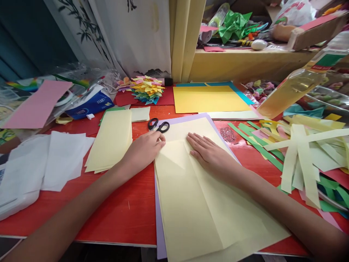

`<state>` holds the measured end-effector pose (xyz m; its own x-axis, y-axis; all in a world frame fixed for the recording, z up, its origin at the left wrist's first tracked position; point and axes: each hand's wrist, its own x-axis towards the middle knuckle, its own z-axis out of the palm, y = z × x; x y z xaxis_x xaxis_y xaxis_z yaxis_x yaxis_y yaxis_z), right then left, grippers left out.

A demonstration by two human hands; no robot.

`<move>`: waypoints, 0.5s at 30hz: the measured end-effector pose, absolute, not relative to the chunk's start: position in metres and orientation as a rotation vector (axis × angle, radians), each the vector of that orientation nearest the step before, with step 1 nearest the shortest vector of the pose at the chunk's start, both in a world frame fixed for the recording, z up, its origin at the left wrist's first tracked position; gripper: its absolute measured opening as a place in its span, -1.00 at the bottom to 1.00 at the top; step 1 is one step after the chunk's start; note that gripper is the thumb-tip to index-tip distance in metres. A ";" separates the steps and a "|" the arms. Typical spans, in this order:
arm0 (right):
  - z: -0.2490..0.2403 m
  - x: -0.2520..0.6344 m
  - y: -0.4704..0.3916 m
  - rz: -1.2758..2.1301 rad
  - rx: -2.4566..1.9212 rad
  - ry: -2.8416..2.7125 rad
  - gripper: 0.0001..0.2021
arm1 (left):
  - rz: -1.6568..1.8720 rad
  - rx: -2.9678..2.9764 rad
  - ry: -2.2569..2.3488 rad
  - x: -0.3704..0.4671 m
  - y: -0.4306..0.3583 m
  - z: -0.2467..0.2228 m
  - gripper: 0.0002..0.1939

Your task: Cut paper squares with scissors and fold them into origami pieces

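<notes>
A large pale yellow sheet of paper (188,196) with a lengthwise crease lies in front of me, its near end reaching past the table's edge. My left hand (148,145) pinches its upper left corner between thumb and fingers. Flat on the sheet, near the crease, rests my right hand (205,151) with fingers stretched out. Beneath are another cream sheet and a lavender sheet (160,218). Black-handled scissors (158,126) lie just beyond my left hand, their blades hidden. Left of that hand is a stack of cut pale yellow paper (111,140).
Paper strips (302,153) heap at the right, beside a tilted bottle of yellowish liquid (294,87). Yellow card (209,100) and a folded-paper cluster (147,89) lie at the back. White tissues (62,160) and a blue packet (91,103) occupy the left of the red table (120,211).
</notes>
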<state>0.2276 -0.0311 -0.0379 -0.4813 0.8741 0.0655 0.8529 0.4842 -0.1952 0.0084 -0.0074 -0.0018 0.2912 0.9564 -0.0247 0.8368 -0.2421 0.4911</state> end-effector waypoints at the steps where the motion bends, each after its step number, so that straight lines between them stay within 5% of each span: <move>1: -0.038 0.230 -0.030 0.197 -1.541 -2.549 -0.45 | 0.397 2.172 1.617 0.007 -0.007 -0.003 -0.80; 15: -0.040 0.229 -0.027 0.108 -1.590 -2.541 -0.47 | 0.351 2.135 1.781 0.012 -0.008 -0.007 -0.74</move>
<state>0.2295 -0.0273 -0.0401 -0.4306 0.8989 0.0817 0.8887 0.4380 -0.1358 0.0119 -0.0081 -0.0071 0.1844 0.9825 -0.0259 0.8990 -0.1580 0.4084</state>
